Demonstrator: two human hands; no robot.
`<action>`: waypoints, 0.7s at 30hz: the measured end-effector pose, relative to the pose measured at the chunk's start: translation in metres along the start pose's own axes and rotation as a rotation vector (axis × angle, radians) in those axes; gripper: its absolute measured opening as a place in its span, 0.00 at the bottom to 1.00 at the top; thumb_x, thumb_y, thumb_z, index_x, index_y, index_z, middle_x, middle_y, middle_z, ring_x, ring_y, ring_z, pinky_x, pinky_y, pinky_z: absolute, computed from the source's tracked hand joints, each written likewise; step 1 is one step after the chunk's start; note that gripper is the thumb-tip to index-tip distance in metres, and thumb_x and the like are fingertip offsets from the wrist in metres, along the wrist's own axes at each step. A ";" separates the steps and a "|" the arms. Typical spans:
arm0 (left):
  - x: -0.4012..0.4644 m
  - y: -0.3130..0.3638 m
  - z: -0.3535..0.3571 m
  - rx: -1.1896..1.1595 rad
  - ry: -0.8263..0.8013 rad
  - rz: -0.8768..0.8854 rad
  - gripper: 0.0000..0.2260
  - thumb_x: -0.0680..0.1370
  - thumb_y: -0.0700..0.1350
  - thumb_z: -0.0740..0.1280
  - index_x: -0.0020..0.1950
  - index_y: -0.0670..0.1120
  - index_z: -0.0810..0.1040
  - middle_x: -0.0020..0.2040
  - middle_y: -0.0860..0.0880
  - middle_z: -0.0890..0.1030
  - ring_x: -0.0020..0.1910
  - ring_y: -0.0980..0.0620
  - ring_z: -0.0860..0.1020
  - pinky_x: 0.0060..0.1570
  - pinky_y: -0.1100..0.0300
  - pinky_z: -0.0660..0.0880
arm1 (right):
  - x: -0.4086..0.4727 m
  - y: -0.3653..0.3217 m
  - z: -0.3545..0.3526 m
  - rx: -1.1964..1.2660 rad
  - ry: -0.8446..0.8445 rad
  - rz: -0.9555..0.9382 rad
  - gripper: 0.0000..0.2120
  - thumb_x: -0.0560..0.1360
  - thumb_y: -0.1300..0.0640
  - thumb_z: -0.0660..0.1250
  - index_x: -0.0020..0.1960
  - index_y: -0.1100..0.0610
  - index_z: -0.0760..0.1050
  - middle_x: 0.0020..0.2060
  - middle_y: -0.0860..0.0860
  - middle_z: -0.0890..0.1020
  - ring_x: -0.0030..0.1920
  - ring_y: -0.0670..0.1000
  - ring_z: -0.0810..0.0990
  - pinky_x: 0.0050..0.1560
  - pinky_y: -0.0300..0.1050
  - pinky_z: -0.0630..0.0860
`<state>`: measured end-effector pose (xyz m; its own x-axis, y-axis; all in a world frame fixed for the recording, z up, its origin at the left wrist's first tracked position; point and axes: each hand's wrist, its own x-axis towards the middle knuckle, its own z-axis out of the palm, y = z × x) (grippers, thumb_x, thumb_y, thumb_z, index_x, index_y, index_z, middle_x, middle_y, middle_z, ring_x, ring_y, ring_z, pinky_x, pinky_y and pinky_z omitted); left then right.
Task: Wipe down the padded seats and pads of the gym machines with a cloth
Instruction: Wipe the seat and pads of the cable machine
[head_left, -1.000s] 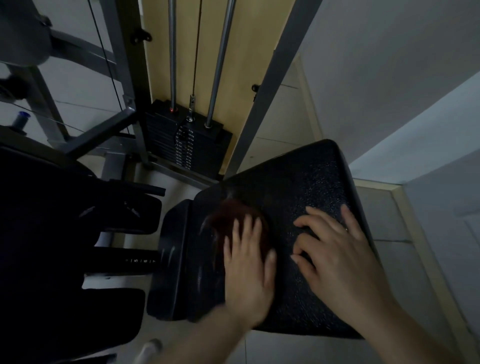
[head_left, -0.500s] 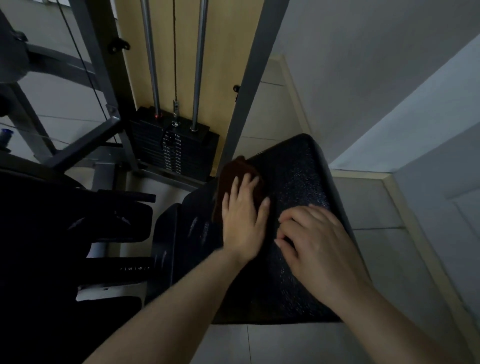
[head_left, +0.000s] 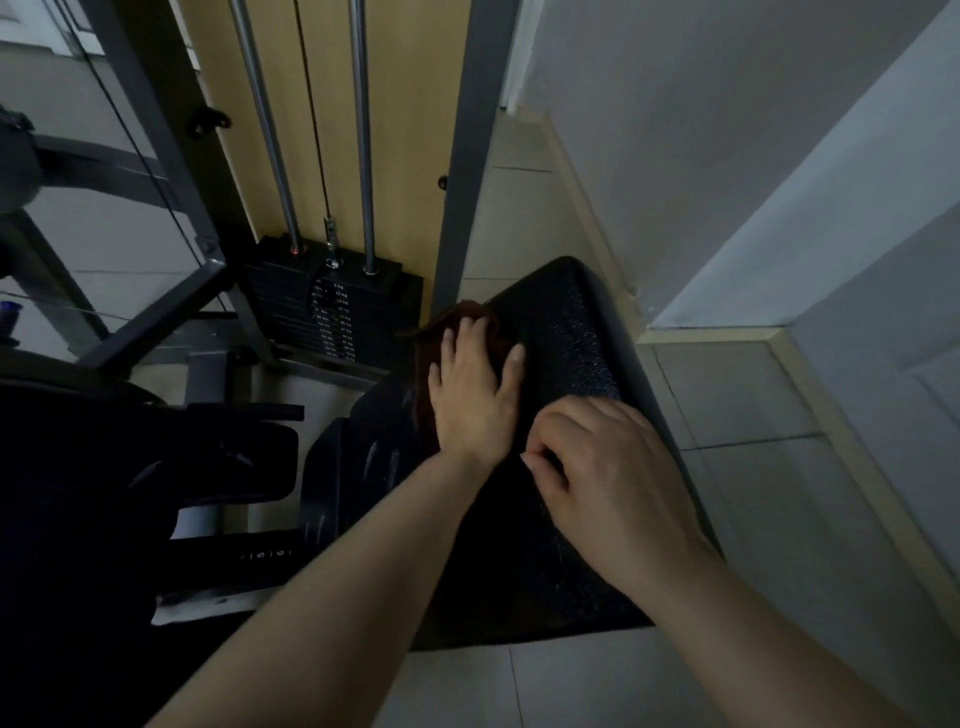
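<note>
Left hand (head_left: 475, 384) flat, fingers straight, pressing brown cloth (head_left: 457, 325) onto far corner of black seat pad (head_left: 571, 332). Right hand (head_left: 608, 467) resting on pad nearby, fingers curled under, holding nothing.

black textured padded seat (head_left: 576, 332) of a gym machine, angled, far corner near the grey upright post. lying on it: dark reddish-brown cloth (head_left: 470, 314) at the far left edge, bunched, partly hanging over that edge. left hand (head_left: 475, 395) rests flat on the cloth, fingers (head_left: 465, 335) straight. right hand (head_left: 608, 467) rests on the seat just beside the left wrist, fingers curled under, knuckles up. seat stands over a pale tiled floor (head_left: 727, 395); a black weight stack (head_left: 332, 312) sits on the floor beyond the seat.
</note>
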<state>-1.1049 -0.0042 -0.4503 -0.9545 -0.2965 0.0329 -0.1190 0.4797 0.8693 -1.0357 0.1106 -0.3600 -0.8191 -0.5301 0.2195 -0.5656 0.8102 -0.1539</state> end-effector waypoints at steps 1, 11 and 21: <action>-0.019 -0.004 0.001 0.014 -0.001 0.038 0.27 0.81 0.59 0.51 0.77 0.48 0.56 0.78 0.50 0.55 0.77 0.51 0.49 0.74 0.45 0.49 | -0.001 0.000 0.000 0.003 0.009 0.007 0.03 0.71 0.58 0.69 0.40 0.53 0.75 0.39 0.46 0.77 0.41 0.46 0.74 0.50 0.35 0.64; -0.123 -0.024 0.000 0.049 -0.059 0.053 0.37 0.74 0.72 0.38 0.77 0.54 0.46 0.76 0.53 0.47 0.76 0.51 0.44 0.74 0.51 0.46 | 0.001 0.000 -0.001 -0.044 0.002 0.000 0.05 0.71 0.57 0.70 0.39 0.52 0.74 0.39 0.45 0.76 0.40 0.46 0.73 0.50 0.34 0.59; -0.049 -0.060 -0.006 0.005 -0.016 -0.059 0.29 0.79 0.65 0.47 0.77 0.54 0.52 0.78 0.55 0.50 0.77 0.54 0.47 0.75 0.50 0.46 | 0.003 -0.002 0.000 -0.112 -0.053 -0.018 0.06 0.71 0.57 0.71 0.39 0.51 0.74 0.39 0.44 0.76 0.41 0.47 0.73 0.51 0.37 0.61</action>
<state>-1.0495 -0.0231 -0.5015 -0.9501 -0.3109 -0.0261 -0.1764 0.4664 0.8668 -1.0370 0.1075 -0.3588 -0.8148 -0.5545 0.1693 -0.5679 0.8221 -0.0408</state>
